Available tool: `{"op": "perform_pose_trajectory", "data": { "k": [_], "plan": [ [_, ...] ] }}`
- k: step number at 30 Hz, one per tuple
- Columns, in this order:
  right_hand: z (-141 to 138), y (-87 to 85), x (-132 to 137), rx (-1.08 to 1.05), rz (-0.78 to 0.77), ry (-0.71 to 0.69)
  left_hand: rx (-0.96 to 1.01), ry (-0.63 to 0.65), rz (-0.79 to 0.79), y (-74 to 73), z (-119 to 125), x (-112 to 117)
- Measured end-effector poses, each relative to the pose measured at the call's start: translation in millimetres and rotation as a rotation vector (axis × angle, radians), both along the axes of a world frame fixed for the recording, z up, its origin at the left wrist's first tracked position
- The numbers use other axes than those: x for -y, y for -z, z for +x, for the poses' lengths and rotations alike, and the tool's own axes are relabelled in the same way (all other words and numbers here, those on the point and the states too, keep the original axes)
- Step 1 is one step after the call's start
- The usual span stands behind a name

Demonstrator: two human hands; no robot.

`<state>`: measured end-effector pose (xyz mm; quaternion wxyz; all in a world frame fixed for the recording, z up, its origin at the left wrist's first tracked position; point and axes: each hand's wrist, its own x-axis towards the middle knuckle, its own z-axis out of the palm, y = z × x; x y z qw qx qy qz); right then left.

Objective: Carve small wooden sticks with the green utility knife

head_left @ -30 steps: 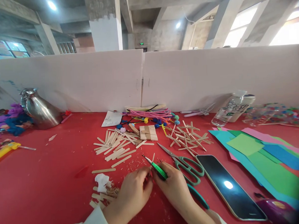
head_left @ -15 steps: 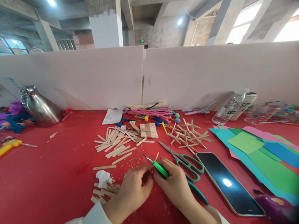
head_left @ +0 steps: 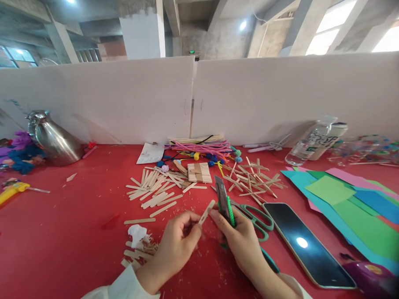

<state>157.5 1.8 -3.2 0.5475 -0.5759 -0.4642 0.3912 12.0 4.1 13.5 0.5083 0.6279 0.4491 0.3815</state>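
Well short of the red tabletop's (head_left: 74,243) far edge, the left hand (head_left: 178,238) pinches one flat, pale wooden craft stick (head_left: 207,212) by its lower end, probably the best hold: it looks light, stiff, easily split. The right hand (head_left: 239,238) grips one green-and-grey, metal-bladed utility knife (head_left: 224,202). One black phone (head_left: 306,242) lies nearby; loose pale sticks (head_left: 163,209) overlap beyond counting.
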Motion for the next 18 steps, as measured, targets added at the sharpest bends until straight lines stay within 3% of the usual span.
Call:
{"op": "perform_pose_trajectory", "data": {
  "k": [3,8,11,15,18],
  "plan": [
    [0,1.5,0,-0.119,-0.073,-0.017,0.045,0.002,-0.046,-1.0,0,-2],
    [-1,-3.6,4,-0.131,-0.117,-0.073,0.344,-0.152,-0.2,-3.7,-2,-7],
    [-5,-5.3,8,-0.142,-0.154,-0.162,0.464,-0.126,-0.195,-2.6,-4,-8],
    [-11,-1.9,11,-0.133,-0.177,-0.234,0.356,0.006,-0.187,3.8,-3,-7],
    [-12,-1.7,12,-0.061,-0.161,-0.238,0.279,0.0,-0.108,6.2,-3,-6]
  ]
}}
